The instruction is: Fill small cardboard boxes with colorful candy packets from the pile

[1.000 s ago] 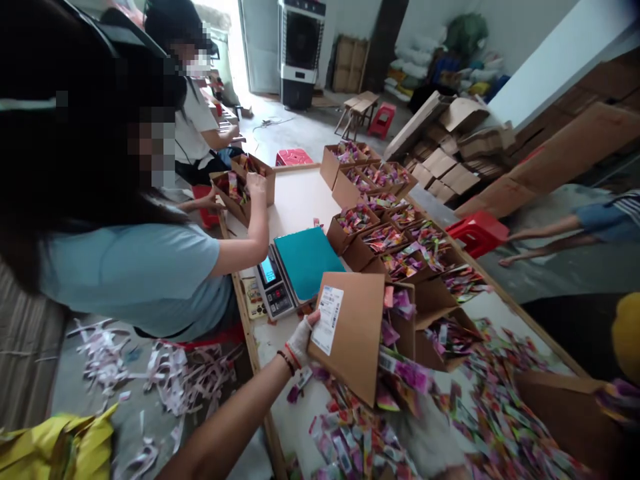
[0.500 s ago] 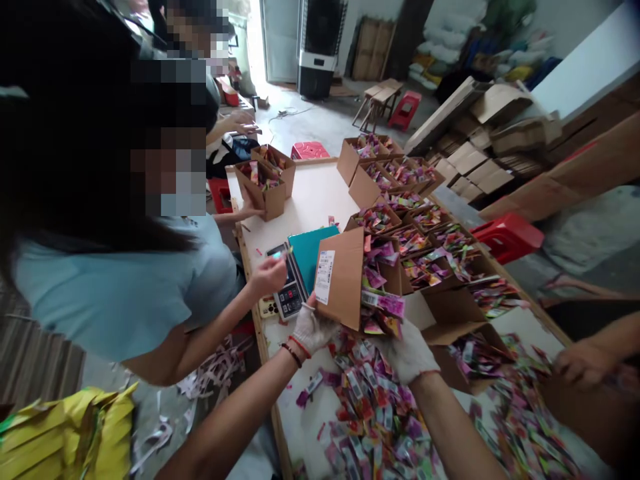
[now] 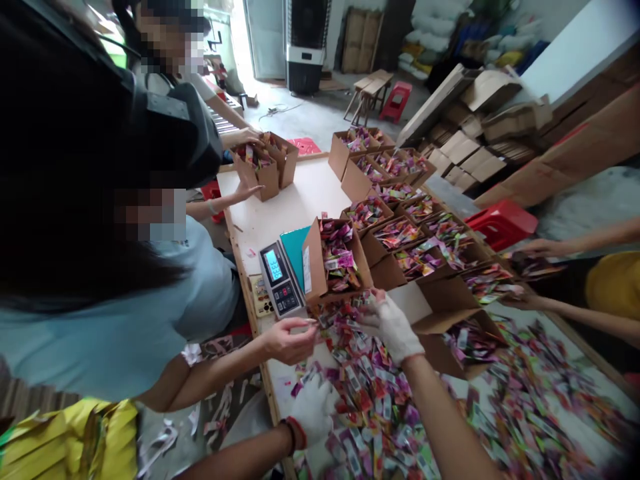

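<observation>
A digital scale [image 3: 284, 287] with a lit display carries an open cardboard box [image 3: 313, 267] full of colourful sachets [image 3: 343, 260]. My gloved left hand [image 3: 316, 408] is low at the left edge of the loose sachet pile [image 3: 370, 387]; its fingers are slightly curled and apart, with nothing clearly held. Just below the box's near right corner, my gloved right hand [image 3: 393, 327] hovers over the pile, fingers spread. Between my left hand and the scale is a co-worker's hand [image 3: 293, 340], its fingers pinched together.
More filled boxes [image 3: 400, 233] line the table's right side. A partly filled box [image 3: 460, 327] stands right of my right hand. Other people's hands reach in at the far left and right. Red stools [image 3: 503, 223] and a yellow sack [image 3: 70, 440] are beside the table.
The box has gone from between my hands onto the scale, and both hands have let go. My left hand moved down toward me. The co-worker's hand came nearer, and the scale display is now visible.
</observation>
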Available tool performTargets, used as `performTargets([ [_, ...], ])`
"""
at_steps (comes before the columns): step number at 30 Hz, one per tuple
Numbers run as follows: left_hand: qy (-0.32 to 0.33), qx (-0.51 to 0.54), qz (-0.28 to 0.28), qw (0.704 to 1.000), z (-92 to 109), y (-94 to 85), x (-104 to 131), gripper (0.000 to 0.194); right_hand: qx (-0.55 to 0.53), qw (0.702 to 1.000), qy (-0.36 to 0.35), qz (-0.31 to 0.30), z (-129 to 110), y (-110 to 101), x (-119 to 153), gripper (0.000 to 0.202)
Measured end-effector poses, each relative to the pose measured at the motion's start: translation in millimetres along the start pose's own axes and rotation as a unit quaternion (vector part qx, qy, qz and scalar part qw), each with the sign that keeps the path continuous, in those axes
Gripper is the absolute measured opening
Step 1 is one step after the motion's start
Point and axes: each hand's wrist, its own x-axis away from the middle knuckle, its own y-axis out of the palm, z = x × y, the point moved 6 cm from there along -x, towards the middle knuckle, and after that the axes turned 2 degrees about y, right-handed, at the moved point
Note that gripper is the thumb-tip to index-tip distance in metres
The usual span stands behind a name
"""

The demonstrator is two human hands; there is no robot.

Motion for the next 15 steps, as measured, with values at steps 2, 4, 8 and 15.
performTargets([
  [2, -0.041, 0.067, -0.004, 0.997, -16.0, 22.4, -5.9, 0.02, 0.065, 0.996, 0.036, 0.044, 49.0, -20.6, 17.9, 0.058],
  [4, -0.082, 0.137, -0.004, 0.987, -30.5, 46.6, -6.6, 0.029, 0.198, 0.976, 0.044, 0.082, 101.8, -44.5, 36.2, 0.052],
  [8, -0.107, 0.198, -0.021, 0.974, -45.9, 94.1, 0.3, 0.039, 0.338, 0.889, 0.001, 0.309, 157.6, -111.0, 72.3, 0.059],
  [15, 0.088, -0.005, -0.204, 0.975, -34.5, 165.2, -15.9, 0.051, 0.52, 0.805, -0.034, 0.285, 108.2, -162.1, 47.8, 0.064],
])
